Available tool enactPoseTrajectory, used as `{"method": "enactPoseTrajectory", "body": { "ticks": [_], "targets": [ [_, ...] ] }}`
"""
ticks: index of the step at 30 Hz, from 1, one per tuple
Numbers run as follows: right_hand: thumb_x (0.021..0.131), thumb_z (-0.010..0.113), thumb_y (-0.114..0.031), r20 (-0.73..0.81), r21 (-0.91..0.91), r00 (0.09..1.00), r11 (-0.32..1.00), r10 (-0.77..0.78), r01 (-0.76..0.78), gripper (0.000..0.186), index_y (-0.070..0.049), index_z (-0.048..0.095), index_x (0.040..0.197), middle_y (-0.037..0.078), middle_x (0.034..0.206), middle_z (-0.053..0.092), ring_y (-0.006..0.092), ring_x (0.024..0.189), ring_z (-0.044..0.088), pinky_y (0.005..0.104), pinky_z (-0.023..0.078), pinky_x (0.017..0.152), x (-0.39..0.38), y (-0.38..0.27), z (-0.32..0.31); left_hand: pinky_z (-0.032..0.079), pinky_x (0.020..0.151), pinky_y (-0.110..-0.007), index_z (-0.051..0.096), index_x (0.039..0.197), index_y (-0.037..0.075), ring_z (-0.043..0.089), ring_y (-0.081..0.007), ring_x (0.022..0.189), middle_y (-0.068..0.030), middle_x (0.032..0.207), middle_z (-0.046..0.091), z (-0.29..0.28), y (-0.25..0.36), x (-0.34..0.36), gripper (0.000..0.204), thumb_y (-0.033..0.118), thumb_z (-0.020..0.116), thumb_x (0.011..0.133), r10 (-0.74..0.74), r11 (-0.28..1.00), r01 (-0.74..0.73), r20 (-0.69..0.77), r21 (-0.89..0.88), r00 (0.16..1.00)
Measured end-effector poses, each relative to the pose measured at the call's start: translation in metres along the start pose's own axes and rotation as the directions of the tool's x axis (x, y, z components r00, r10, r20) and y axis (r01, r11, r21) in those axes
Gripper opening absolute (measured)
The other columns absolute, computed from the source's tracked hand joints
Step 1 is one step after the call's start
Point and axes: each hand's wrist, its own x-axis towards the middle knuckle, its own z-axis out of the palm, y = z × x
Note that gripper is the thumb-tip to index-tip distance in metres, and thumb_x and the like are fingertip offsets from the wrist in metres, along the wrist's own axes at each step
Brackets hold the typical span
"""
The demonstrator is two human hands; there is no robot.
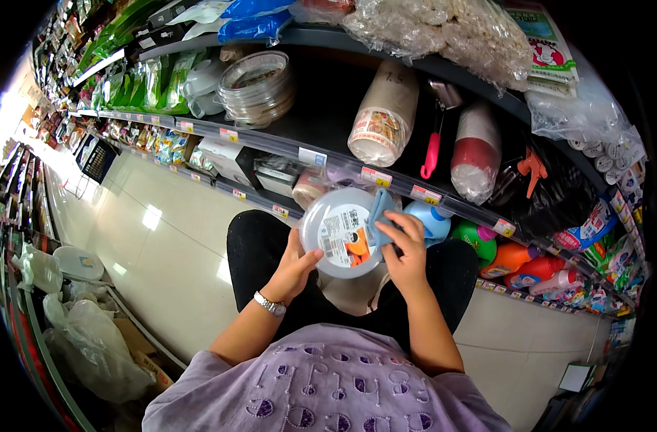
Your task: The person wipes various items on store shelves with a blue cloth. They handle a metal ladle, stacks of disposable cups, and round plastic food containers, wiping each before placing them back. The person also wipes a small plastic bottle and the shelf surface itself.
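In front of the shelf, above my knees, I hold a round pale plastic tub (346, 234) with a printed label on the face turned toward me. My left hand (292, 268) grips its left edge, thumb on top and the other fingers mostly hidden behind. A folded blue cloth (380, 218) is pinched in my right hand (406, 248) and lies against the tub's right edge. The tub's underside is out of sight.
The shelf ahead carries clear round containers (255, 88), sleeves of paper cups (382, 119), a pink-handled utensil (433, 147) and an orange spray trigger (533, 171). Colourful bottles (512, 259) line the lower shelf. Plastic bags (98, 345) and a white lid (78, 263) sit at left.
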Motion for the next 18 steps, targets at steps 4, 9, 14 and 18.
{"method": "enactPoseTrajectory", "body": {
  "ticks": [4, 9, 14, 18],
  "targets": [
    [0.079, 0.056, 0.001, 0.165, 0.711, 0.902, 0.585, 0.399, -0.39, 0.032, 0.001, 0.062, 0.11, 0.015, 0.133, 0.049, 0.0257, 0.123, 0.044, 0.035, 0.031, 0.103, 0.005, 0.002, 0.0, 0.031, 0.105, -0.042, 0.015, 0.142, 0.005, 0.036, -0.026, 0.128, -0.016, 0.137, 0.036, -0.001, -0.011, -0.002, 0.087, 0.031, 0.069, 0.079, -0.078, 0.995, 0.087, 0.15, -0.057, 0.986],
    [0.091, 0.055, -0.017, 0.48, 0.776, 0.748, 0.177, 0.458, -0.606, 0.031, -0.001, 0.056, 0.118, 0.005, 0.111, 0.06, 0.0128, 0.101, 0.055, 0.0269, 0.043, 0.088, 0.014, 0.012, -0.017, 0.029, 0.106, -0.05, 0.02, 0.143, 0.007, 0.036, -0.0295, 0.13, -0.0141, 0.143, 0.033, -0.002, -0.007, -0.009, 0.088, 0.044, 0.067, 0.078, -0.313, 0.885, 0.388, 0.289, -0.256, 0.905],
    [0.093, 0.054, -0.021, 0.427, 0.78, 0.725, 0.187, 0.54, -0.598, 0.032, -0.002, 0.055, 0.118, 0.006, 0.113, 0.059, 0.0131, 0.101, 0.054, 0.0273, 0.042, 0.09, 0.011, 0.012, 0.004, 0.035, 0.102, -0.053, 0.027, 0.141, 0.007, 0.04, -0.0303, 0.128, -0.0145, 0.141, 0.037, 0.002, -0.002, -0.016, 0.08, 0.044, 0.064, 0.081, -0.348, 0.826, 0.422, 0.251, -0.373, 0.903],
    [0.094, 0.051, -0.02, 0.095, 0.746, 0.827, 0.51, 0.554, -0.428, 0.035, 0.004, 0.052, 0.12, 0.011, 0.12, 0.056, 0.0182, 0.108, 0.052, 0.0319, 0.038, 0.096, -0.005, -0.003, 0.022, 0.036, 0.102, -0.053, 0.026, 0.141, 0.01, 0.039, -0.0302, 0.129, -0.0132, 0.142, 0.035, 0.006, -0.004, -0.015, 0.079, 0.046, 0.062, 0.081, -0.309, 0.807, 0.376, 0.217, -0.456, 0.926]
  ]
}}
